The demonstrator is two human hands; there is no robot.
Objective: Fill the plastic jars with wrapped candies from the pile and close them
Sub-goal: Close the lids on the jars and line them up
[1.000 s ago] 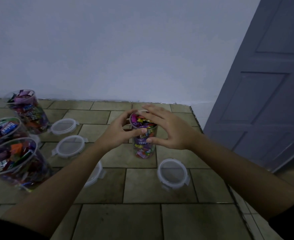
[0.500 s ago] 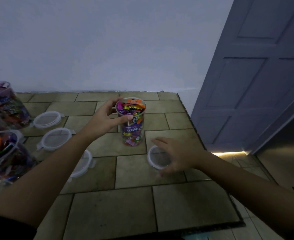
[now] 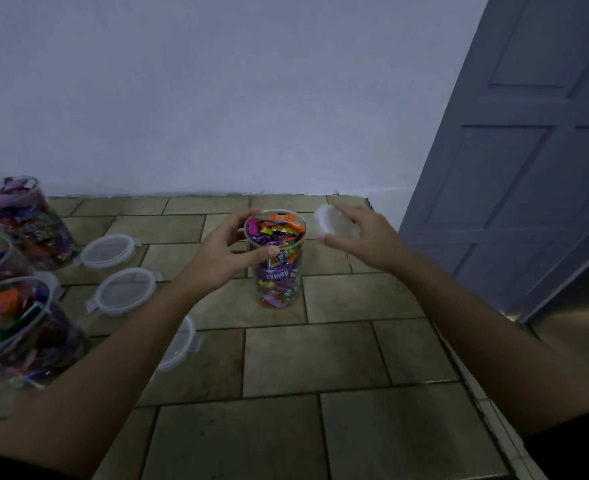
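While left hand point(image 3: 222, 259) grips jar point(image 3: 280, 282), right hand point(image 3: 367, 242) holds lid point(image 3: 331, 224) alongside

Centre jar point(image 3: 279, 278): clear plastic, smooth thin wall, faint sheen along the rim.
Candies point(image 3: 275, 230): glossy printed wrappers, crinkled; film or foil cannot be told.
Raised lid point(image 3: 333, 225): milky translucent plastic, smooth, just right of the centre jar's rim.
Loose lids point(image 3: 107, 250): clear plastic discs with frosted whitish rims and clip tabs, left of centre.
Left jars point(image 3: 16, 323): clear glossy plastic at the left edge, light streaks on the walls.
Tiled surface point(image 3: 321, 358): ceramic or stone-like tiles, matt, faintly mottled, with dark grout lines.
Wall point(image 3: 217, 98): painted, matt, smooth.
Door point(image 3: 528, 150): painted panels, soft satin finish, upper right.
Panel point(image 3: 584, 327): brushed-metal look, dull sheen, right edge below the door.
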